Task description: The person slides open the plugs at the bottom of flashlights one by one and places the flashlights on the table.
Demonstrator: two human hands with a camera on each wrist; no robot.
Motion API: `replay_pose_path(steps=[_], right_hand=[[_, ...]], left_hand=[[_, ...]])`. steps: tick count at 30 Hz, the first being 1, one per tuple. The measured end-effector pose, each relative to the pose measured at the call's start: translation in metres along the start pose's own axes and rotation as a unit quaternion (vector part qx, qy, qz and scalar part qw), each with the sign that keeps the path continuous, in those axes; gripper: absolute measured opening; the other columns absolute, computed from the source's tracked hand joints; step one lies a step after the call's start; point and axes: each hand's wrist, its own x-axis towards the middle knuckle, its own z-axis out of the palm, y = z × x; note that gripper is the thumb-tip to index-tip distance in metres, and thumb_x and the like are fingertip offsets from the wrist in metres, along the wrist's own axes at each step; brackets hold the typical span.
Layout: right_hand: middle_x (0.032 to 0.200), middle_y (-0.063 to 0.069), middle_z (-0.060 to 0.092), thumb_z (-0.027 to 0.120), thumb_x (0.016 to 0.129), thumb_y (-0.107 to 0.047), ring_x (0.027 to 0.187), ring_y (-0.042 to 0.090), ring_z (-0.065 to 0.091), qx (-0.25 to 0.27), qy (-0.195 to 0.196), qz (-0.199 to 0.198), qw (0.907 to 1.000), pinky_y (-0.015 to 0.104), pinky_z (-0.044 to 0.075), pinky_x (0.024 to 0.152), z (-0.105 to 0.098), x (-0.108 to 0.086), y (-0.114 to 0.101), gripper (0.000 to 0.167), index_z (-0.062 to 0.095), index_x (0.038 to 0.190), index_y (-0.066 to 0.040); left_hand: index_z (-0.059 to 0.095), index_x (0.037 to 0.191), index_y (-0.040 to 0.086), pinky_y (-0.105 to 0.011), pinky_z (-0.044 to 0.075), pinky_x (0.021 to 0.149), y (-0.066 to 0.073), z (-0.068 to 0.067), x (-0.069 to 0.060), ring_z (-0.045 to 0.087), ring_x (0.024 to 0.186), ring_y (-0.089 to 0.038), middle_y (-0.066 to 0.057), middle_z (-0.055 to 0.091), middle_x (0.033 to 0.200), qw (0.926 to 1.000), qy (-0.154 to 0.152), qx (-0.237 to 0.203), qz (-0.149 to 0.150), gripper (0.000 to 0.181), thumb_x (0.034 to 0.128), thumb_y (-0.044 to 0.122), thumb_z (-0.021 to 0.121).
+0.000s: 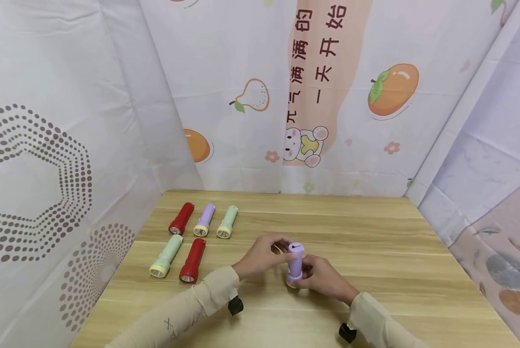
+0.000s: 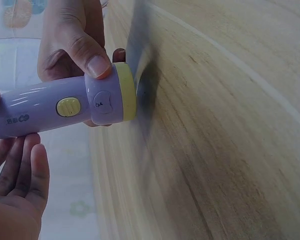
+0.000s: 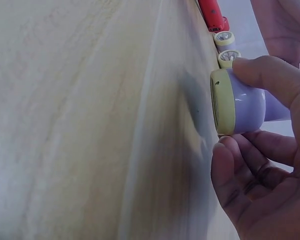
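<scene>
A purple flashlight (image 1: 295,267) with a yellow rim is held upright, head down, just above the table. My left hand (image 1: 266,256) pinches its tail end between thumb and fingers. Around the head, my right hand (image 1: 326,278) grips with thumb and fingers. The left wrist view shows the yellow switch (image 2: 68,106) on the flashlight's side, facing that camera. In the right wrist view, the yellow rim (image 3: 223,102) faces the table with a small gap and a shadow below.
At the table's left lie several flashlights in two rows: a red one (image 1: 182,218), a purple one (image 1: 205,220) and a green one (image 1: 228,222) behind, a green one (image 1: 166,256) and a red one (image 1: 192,260) in front. Printed curtains (image 1: 242,58) enclose the wooden table (image 1: 351,227).
</scene>
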Motion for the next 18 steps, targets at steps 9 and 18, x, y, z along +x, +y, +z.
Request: replay_pose_path(steps=[9,18], right_hand=[[0.088,-0.001,0.064,0.088,0.083,-0.030,0.078,0.015,0.060,0.000,-0.005,-0.012,0.9999,0.026,0.052,0.066,0.0017,-0.0018,0.0044,0.035,0.068,0.105,-0.010],[0.090,0.001,0.064,0.088,0.083,-0.029,0.080,0.016,0.059,0.009,-0.009,-0.001,0.9999,0.025,0.051,0.065,0.0018,-0.0038,0.0056,0.043,0.065,0.113,-0.007]], left_hand=[[0.073,0.117,0.016,-0.027,0.055,0.079,-0.0037,0.0049,-0.0022,0.065,0.091,-0.007,0.010,0.070,0.100,0.9996,-0.017,0.009,0.018,0.031,0.0912,0.032,0.080],[0.073,0.118,0.020,-0.031,0.056,0.081,-0.0024,0.0064,-0.0033,0.065,0.093,-0.007,0.011,0.069,0.105,0.9984,-0.038,0.022,0.037,0.031,0.0917,0.034,0.080]])
